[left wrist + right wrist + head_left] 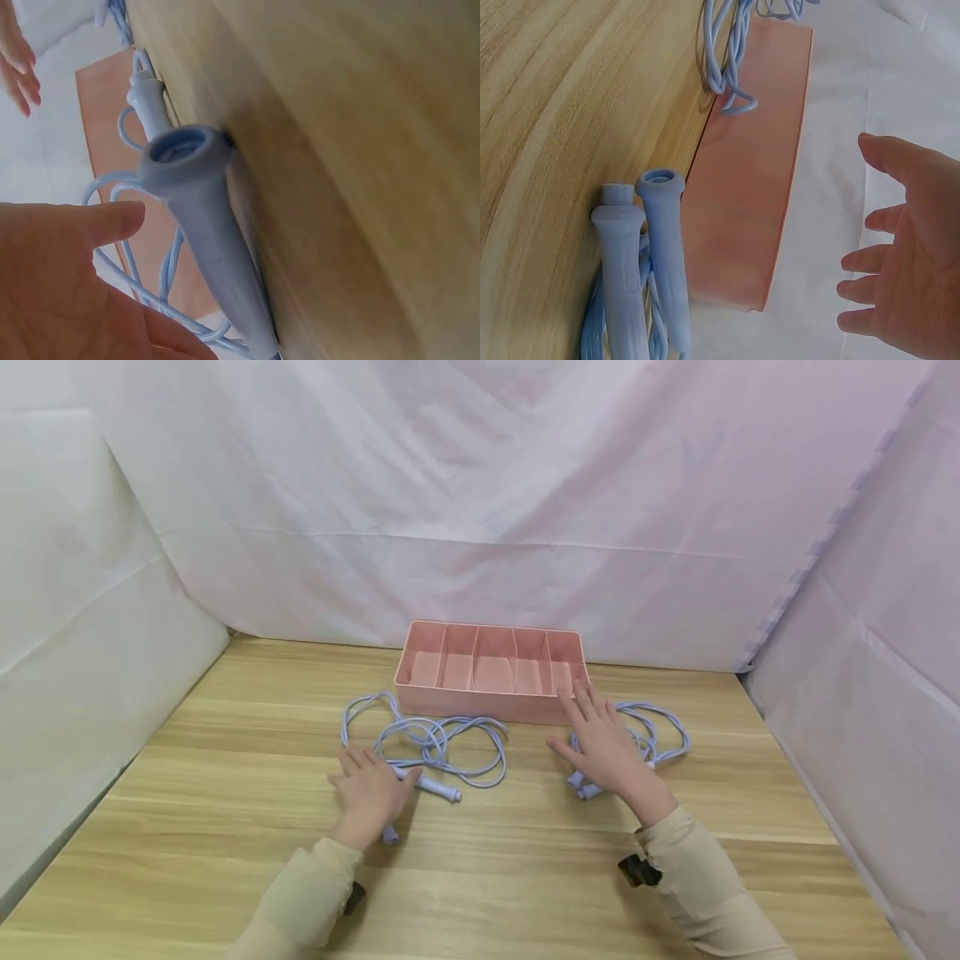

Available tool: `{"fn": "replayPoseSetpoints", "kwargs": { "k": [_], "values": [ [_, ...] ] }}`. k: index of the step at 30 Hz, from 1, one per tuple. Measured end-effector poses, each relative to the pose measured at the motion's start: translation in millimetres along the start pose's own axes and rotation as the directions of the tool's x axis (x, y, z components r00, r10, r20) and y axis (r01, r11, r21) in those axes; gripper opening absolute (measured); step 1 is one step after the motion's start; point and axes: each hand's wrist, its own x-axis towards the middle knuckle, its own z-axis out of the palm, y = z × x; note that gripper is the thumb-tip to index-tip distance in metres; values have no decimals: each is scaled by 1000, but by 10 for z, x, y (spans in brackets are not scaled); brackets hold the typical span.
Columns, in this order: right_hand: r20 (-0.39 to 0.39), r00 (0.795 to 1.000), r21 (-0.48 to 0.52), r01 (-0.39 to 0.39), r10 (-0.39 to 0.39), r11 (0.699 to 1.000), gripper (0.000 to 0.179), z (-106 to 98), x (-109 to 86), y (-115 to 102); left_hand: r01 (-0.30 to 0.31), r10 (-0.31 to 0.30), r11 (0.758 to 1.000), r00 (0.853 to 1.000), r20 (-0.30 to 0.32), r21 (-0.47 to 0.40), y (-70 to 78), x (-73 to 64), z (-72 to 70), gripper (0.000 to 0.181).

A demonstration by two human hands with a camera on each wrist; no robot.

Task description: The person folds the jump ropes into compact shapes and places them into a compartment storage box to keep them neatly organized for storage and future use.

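Note:
Two blue jump ropes lie on the wooden table. The left jump rope (465, 768) is spread in loose loops, with one handle (438, 788) pointing right and another handle (217, 247) lying below my left hand (367, 789). That hand is held over the handles with fingers and thumb spread, gripping nothing. My right hand (600, 743) hovers above the right jump rope (671, 727), fingers extended and thumb apart. In the right wrist view, this rope's two handles (664, 255) lie side by side, with a gap between them and the palm.
Behind the ropes stands a pink organizer box (483, 703) divided into several compartments, its front wall close to the rope loops. White cloth (480, 527) hangs behind the table (510, 877) and along both sides. Dark devices (640, 870) are strapped at the wrists.

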Motion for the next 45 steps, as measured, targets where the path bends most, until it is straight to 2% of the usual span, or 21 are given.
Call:
{"fn": "replayPoseSetpoints", "kwargs": {
  "k": [2,7,11,15,21,28,32,34,37,40,45],
  "values": [
    [-2,1000,-5,5,-5,1000,75,7,9,-7,7,-7,1000,1000,13,-2,11,22,9,94],
    [-1,1000,-8,8,-8,1000,76,1,13,-25,46,-47,999,993,107,11,66,65,-21,101],
    [8,1000,-13,9,-9,1000,74,-1,14,-37,55,-69,995,982,178,82,107,75,-70,102],
    [5,1000,-12,14,-14,1000,75,11,10,-40,34,-73,985,970,232,169,137,67,-98,100],
    [-3,1000,-8,15,-15,1000,75,-2,3,-48,17,-68,981,963,260,192,153,48,-105,98],
    [-2,1000,-7,17,-17,1000,74,-25,6,-33,-21,-33,985,952,306,173,105,-27,-143,81],
    [0,1000,-1,15,-15,1000,74,-37,2,-29,-76,19,969,971,239,234,53,-93,-138,66],
    [4,1000,-3,13,-13,1000,74,-34,0,-29,-113,61,954,980,189,278,29,-117,-124,58],
    [8,1000,-4,11,-11,1000,74,-17,-5,-27,-150,114,926,986,122,347,10,-141,-95,40],
    [9,1000,3,13,-13,1000,74,5,-10,-29,-140,129,914,990,53,380,7,-151,-62,26],
    [15,1000,29,16,-17,999,73,23,-20,-35,-67,90,927,995,-46,369,-4,-151,-18,21]
  ]
}}
